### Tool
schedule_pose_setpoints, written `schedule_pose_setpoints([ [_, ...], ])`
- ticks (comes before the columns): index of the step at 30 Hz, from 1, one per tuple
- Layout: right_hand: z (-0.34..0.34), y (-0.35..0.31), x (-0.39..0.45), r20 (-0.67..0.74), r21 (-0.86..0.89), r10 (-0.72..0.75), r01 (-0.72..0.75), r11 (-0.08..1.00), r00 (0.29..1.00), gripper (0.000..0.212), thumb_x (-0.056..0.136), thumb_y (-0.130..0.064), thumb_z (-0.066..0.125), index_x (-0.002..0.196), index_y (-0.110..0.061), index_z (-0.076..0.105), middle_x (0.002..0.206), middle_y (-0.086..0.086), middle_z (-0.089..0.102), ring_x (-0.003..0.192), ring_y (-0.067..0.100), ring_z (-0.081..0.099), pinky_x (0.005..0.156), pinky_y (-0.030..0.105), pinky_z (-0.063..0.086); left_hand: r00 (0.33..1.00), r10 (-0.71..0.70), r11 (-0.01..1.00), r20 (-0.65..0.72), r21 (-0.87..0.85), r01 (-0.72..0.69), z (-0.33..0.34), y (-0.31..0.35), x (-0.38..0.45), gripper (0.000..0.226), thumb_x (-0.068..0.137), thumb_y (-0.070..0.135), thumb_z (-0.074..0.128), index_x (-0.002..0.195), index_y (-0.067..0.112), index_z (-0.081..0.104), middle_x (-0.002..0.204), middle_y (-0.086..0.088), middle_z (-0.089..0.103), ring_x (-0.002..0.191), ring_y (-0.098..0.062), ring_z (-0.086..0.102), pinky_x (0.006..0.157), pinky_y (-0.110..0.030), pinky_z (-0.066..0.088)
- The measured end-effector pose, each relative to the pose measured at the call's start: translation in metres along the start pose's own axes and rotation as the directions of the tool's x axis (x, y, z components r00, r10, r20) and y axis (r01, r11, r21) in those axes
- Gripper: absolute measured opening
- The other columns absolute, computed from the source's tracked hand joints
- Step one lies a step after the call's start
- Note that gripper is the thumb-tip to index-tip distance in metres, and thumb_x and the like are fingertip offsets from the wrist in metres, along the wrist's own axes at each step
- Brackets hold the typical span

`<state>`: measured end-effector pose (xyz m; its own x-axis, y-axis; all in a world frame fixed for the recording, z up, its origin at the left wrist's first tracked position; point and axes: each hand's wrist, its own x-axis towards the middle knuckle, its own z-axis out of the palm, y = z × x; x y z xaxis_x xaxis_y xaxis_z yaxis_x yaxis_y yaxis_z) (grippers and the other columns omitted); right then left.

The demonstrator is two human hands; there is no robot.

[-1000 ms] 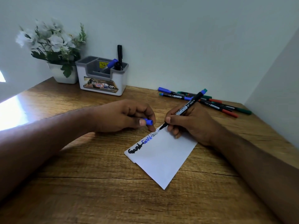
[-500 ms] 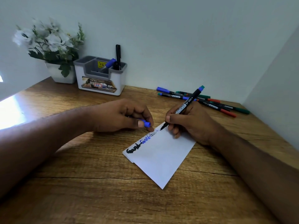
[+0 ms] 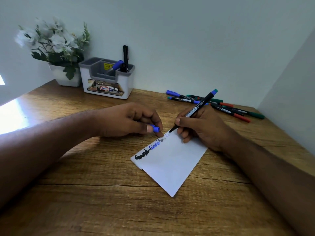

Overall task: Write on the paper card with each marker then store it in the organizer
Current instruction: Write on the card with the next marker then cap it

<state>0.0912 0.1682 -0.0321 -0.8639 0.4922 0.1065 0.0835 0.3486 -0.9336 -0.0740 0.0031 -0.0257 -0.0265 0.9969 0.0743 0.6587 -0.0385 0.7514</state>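
- My right hand [image 3: 202,126] holds a black marker [image 3: 196,109] in a writing grip; the fingers [image 3: 178,121] are pinched around its lower barrel, and its tip touches the top edge of the paper card [image 3: 172,164].
- The upper end of the marker is blue and green and points toward 1 o'clock.
- My left hand [image 3: 126,120] rests on the table [image 3: 102,193] at 9 o'clock from the marker tip, with the fingers curled and pinching a small blue cap [image 3: 155,128] between thumb and forefinger.
- The paper card lies flat on the table near the middle, turned diagonally; along its upper edge I see words in thick black, then blue, then thin black ink.
- The organizer [image 3: 106,79] stands at 11 o'clock against the wall, with one black marker upright [image 3: 125,57] and a blue-capped one [image 3: 117,65] leaning inside it.
- Just beside it, at 9 o'clock, stands a white flower pot [image 3: 65,76].
- A group of loose markers [image 3: 221,106] lies at 1 o'clock, behind my right hand.
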Motion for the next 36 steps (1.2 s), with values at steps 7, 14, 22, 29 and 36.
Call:
schedule_pose_setpoints([
  [7, 0.001, -0.001, 0.000, -0.013, 0.005, 0.006, -0.006, 1.000, 1.000, 0.009, 0.086, 0.003, 0.062, 0.078, 0.003, 0.067, 0.054, 0.008, 0.065, 0.041, 0.014, 0.057, 0.042, 0.025, 0.052, 1.000, 0.003, 1.000, 0.006, -0.014, -0.003, 0.000, -0.001, 0.000, 0.019, 0.092, 0.010, 0.058, 0.107, 0.017, 0.067, 0.108, 0.006, 0.073, 0.106, -0.004, 0.065, 0.092, -0.016, 0.047],
  [14, 0.003, -0.005, -0.005, -0.017, -0.142, -0.077, 0.073, 0.987, 0.997, 0.014, 0.086, -0.002, 0.063, 0.073, -0.004, 0.067, 0.056, 0.006, 0.066, 0.042, 0.014, 0.055, 0.042, 0.024, 0.047, 1.000, 0.004, 1.000, -0.001, 0.006, -0.004, 0.000, 0.000, 0.000, 0.018, 0.092, 0.010, 0.059, 0.106, 0.016, 0.068, 0.105, 0.008, 0.073, 0.100, 0.001, 0.065, 0.082, -0.008, 0.045],
  [22, 0.003, -0.007, -0.001, -0.087, -0.019, -0.133, 0.132, 0.991, 0.987, 0.011, 0.086, 0.002, 0.061, 0.077, -0.003, 0.064, 0.051, 0.003, 0.055, 0.038, 0.013, 0.042, 0.038, 0.021, 0.037, 1.000, 0.006, 0.999, -0.002, 0.038, -0.005, 0.000, 0.002, 0.000, 0.018, 0.092, 0.013, 0.059, 0.107, 0.019, 0.068, 0.106, 0.010, 0.073, 0.102, 0.002, 0.065, 0.084, -0.010, 0.045],
  [29, 0.004, -0.001, 0.003, 0.009, 0.014, -0.070, 0.069, 0.997, 0.998, 0.015, 0.089, 0.001, 0.058, 0.080, -0.004, 0.069, 0.056, 0.007, 0.060, 0.042, 0.016, 0.048, 0.039, 0.024, 0.041, 1.000, 0.010, 0.999, -0.001, 0.031, -0.010, 0.000, 0.002, -0.001, 0.018, 0.093, 0.014, 0.059, 0.108, 0.019, 0.067, 0.108, 0.007, 0.073, 0.105, -0.009, 0.066, 0.099, -0.042, 0.049],
  [36, 0.006, -0.002, -0.002, 0.019, -0.083, -0.095, 0.097, 0.992, 0.995, 0.016, 0.089, 0.001, 0.057, 0.077, 0.002, 0.068, 0.054, 0.006, 0.064, 0.039, 0.015, 0.053, 0.038, 0.024, 0.045, 1.000, 0.005, 1.000, -0.006, -0.003, -0.005, 0.001, 0.001, 0.000, 0.017, 0.093, 0.011, 0.059, 0.107, 0.017, 0.068, 0.107, 0.007, 0.073, 0.105, -0.006, 0.066, 0.097, -0.032, 0.049],
])
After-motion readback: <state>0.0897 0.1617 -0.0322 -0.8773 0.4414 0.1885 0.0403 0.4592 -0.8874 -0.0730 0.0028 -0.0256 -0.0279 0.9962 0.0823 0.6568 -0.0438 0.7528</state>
